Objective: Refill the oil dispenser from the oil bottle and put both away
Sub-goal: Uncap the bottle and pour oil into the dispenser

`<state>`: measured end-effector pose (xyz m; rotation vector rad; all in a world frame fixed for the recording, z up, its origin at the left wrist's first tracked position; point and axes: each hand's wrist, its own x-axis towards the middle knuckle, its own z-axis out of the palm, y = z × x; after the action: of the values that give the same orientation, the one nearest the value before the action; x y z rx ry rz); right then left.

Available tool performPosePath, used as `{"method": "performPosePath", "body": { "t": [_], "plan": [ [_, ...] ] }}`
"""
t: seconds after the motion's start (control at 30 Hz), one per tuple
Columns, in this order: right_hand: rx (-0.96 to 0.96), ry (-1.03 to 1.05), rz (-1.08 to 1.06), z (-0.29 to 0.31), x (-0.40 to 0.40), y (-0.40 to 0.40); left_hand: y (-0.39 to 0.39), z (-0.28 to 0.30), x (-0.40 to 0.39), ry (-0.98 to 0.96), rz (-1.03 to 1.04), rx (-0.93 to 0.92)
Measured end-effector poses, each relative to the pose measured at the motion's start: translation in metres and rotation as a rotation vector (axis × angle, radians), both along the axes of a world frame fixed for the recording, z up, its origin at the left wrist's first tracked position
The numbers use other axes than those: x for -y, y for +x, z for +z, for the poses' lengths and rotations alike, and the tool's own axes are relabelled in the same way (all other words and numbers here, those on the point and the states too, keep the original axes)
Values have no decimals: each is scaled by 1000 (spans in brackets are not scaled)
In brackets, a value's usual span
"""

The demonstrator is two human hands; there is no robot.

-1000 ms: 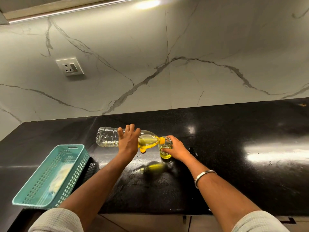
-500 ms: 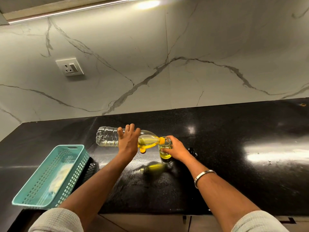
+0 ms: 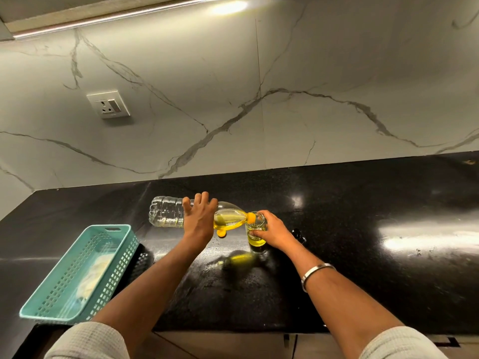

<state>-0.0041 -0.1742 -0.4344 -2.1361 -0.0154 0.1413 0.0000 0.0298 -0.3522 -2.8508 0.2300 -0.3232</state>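
Pouring yellow oil, a person tips a ribbed clear plastic oil bottle (image 3: pixel 168 212) on its side over a glossy black stone counter (image 3: pixel 363 229).

Its orange neck meets the rim of a small round glass oil dispenser (image 3: pixel 255 229) standing on the counter, partly filled. The left hand (image 3: pixel 199 218) wraps the bottle's middle, fingers curled over it; the right hand (image 3: pixel 274 231) grips the dispenser's side. A teal perforated plastic basket (image 3: pixel 77 275) sits to the left, below a veined marble backsplash (image 3: pixel 285 86).
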Motion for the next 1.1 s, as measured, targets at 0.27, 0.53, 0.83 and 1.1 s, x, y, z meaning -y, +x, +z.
{"method": "performPosePath", "body": {
  "t": [0.27,0.53,0.83,1.1],
  "plan": [
    [-14,8,-1,0,0,0,0,0,0,5,-3,7],
    [-11,8,-5,1,0,-1,0,1,0,8,0,4],
    [-3,9,-2,2,0,-2,0,2,0,-4,-8,2],
    [-2,15,-1,3,0,-2,1,1,1,2,-4,4]
  ]
}}
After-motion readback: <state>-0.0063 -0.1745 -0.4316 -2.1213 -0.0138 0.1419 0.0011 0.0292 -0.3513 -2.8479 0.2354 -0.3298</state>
